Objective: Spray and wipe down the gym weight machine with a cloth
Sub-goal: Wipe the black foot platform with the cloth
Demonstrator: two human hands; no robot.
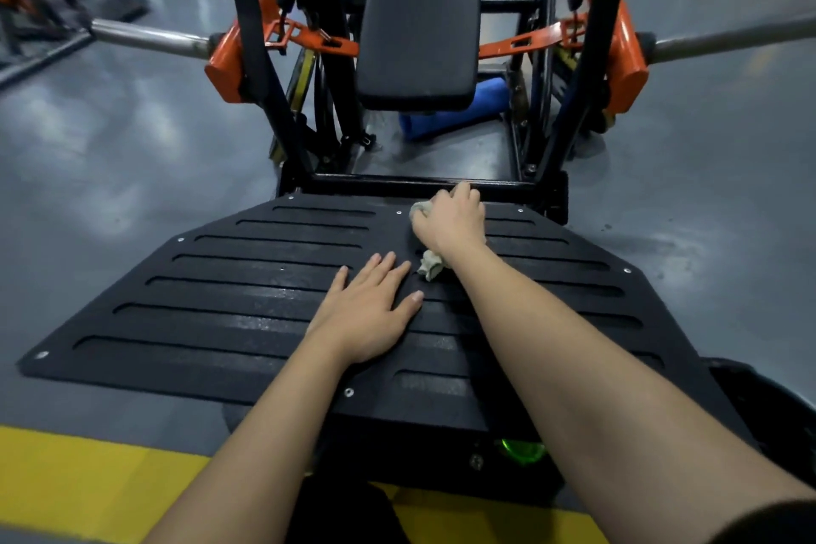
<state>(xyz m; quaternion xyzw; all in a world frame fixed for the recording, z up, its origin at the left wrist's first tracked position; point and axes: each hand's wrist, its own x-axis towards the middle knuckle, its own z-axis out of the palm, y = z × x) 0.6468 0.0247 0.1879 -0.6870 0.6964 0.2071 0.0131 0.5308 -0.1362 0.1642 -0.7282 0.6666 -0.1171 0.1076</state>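
Observation:
The weight machine's black ribbed footplate (247, 305) fills the middle of the view. My right hand (450, 219) grips a pale crumpled cloth (430, 265) and presses it on the plate's far edge, beside the black frame crossbar (375, 181). A tail of the cloth hangs out under my wrist. My left hand (371, 309) lies flat on the plate with straight fingers, just left of the cloth. A green object, perhaps the spray bottle (521, 451), shows dimly below the plate's near edge.
Beyond the plate stand the black back pad (419, 27), orange arms (229, 62) and steel weight bars (150, 38). A blue roll (455, 115) lies on the grey floor under the pad. A yellow floor stripe (88, 473) runs along the near edge.

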